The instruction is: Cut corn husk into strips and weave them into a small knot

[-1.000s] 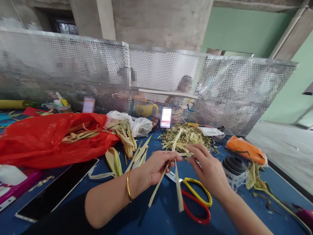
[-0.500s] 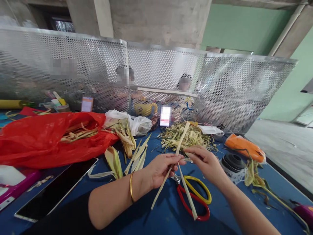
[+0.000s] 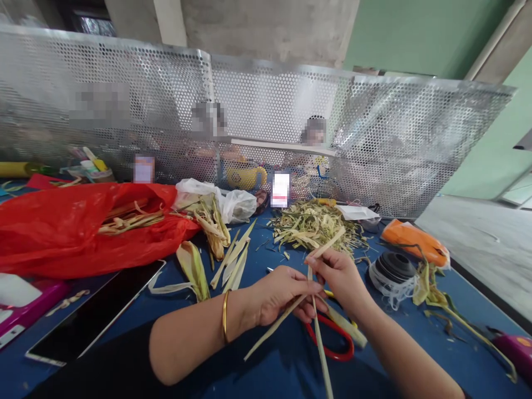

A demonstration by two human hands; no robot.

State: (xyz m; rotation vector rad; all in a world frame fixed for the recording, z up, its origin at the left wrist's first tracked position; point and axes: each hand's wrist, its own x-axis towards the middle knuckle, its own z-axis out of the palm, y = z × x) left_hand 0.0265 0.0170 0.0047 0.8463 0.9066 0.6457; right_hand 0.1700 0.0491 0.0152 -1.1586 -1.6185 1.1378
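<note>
Between thumb and fingers, my left hand (image 3: 286, 293) pinches the crossing of several pale corn husk strips (image 3: 318, 343). My right hand (image 3: 338, 277) is close beside it, its thumb and fingertips closed on the upper part of a strip that points up and away. Loose strip ends hang toward me and to the lower right. Below the hands lie scissors (image 3: 337, 354) with one red and one yellow handle, partly hidden by my hands and the strips. Cut husk pieces (image 3: 233, 265) rest on the blue table left of my hands.
A heap of husk shreds (image 3: 313, 224) lies beyond my hands. At left are a red plastic bag (image 3: 83, 249) and a dark tablet-like device (image 3: 100, 313). A black spool-like object (image 3: 393, 271) and orange packet (image 3: 415, 243) sit right. A perforated metal screen (image 3: 274, 100) stands behind, with people beyond.
My right hand has moved in to take the upper strip, which now leans right. Another strip end now lies across the scissors. The view has tilted slightly down.
</note>
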